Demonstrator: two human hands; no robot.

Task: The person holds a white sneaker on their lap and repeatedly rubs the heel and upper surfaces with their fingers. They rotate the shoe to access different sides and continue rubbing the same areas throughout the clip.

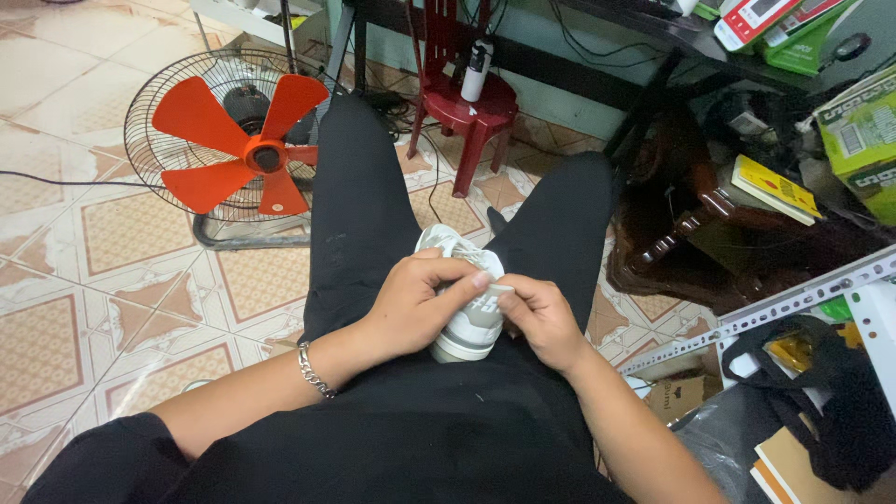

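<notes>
We sit with our legs stretched out over the tiled floor (112, 280), and a grey and white sneaker (467, 322) rests on our lap between the thighs, its toe pointing away from us. Our left hand (415, 303) wraps over the top and left side of the sneaker, the fingers curled around its upper and pinching at the white laces (459, 250) near the tongue. Our right hand (539, 317) grips the sneaker from the right side, thumb and fingertips pressed against its upper just beside the left hand's fingers, so both hands are closed on the shoe. A silver chain bracelet (314, 371) sits on our left wrist. Ahead and to the left, a floor fan (238, 145) with orange blades stands on the tiles. Beyond our knees stands a small red plastic chair (464, 98) with a white bottle (476, 67) upright on its seat. On the right, a yellow booklet (775, 189) lies among the clutter.
</notes>
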